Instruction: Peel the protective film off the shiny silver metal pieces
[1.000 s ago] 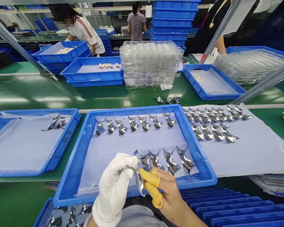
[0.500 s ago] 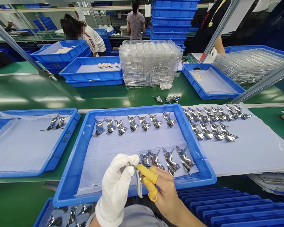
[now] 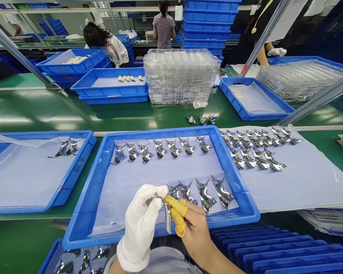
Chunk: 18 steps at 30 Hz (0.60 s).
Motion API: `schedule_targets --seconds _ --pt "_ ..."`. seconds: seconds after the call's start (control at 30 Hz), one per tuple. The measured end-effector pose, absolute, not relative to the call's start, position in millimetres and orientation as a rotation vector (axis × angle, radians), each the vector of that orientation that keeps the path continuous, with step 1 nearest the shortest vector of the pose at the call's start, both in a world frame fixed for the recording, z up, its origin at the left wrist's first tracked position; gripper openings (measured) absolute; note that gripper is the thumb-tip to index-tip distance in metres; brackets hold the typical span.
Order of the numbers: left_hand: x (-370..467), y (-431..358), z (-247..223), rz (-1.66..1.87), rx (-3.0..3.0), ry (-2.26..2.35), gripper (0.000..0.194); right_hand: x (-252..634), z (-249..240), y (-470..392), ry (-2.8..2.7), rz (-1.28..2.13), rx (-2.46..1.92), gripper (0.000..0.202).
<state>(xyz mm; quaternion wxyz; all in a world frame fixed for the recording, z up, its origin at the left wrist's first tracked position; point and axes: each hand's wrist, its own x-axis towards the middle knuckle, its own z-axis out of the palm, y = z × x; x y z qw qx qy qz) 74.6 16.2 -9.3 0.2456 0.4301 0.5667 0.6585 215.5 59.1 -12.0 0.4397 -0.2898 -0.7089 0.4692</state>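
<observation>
My left hand [image 3: 140,224], in a white glove, pinches a shiny chrome-like curved piece [image 3: 168,220] at its upper end. Yellow finger cots cover the thumb and a finger of my right hand [image 3: 190,224], which closes on the same piece from the right. The piece hangs on edge over the near rim of a blue tray [image 3: 82,213], its top hidden by my fingers. On the tray's white lining lie two rows of similar chrome pieces, a far row [image 3: 161,149] and a near row [image 3: 205,195] just beyond my hands.
More chrome pieces [image 3: 263,158] lie on white sheeting to the right. Another blue tray [image 3: 85,152] stands left. Beyond are stacked clear plastic trays [image 3: 183,80] and slanted metal posts [image 3: 263,42]. Blue trays [image 3: 286,251] are stacked below right. Several people work across the bench.
My hands stay almost in place, both still on the chrome piece, which has shifted very slightly. Across the bench, a gloved hand has risen at the right and a bent person's head has moved right.
</observation>
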Motion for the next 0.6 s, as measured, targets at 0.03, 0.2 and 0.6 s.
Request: schedule_targets --seconds 0.03,0.2,0.6 --pt "74.6 16.1 -10.1 1.800 1.165 1.547 0.015 215.4 -12.1 58.8 -1.749 1.183 -0.725 0.029" --pt "73.1 17.2 -17.1 1.787 1.162 1.565 0.015 214.3 -13.3 56.8 -1.693 1.262 -0.794 0.032" --pt "71.9 16.7 -16.1 1.824 1.159 1.523 0.016 221.2 -21.7 55.0 -1.590 1.267 -0.773 0.029"
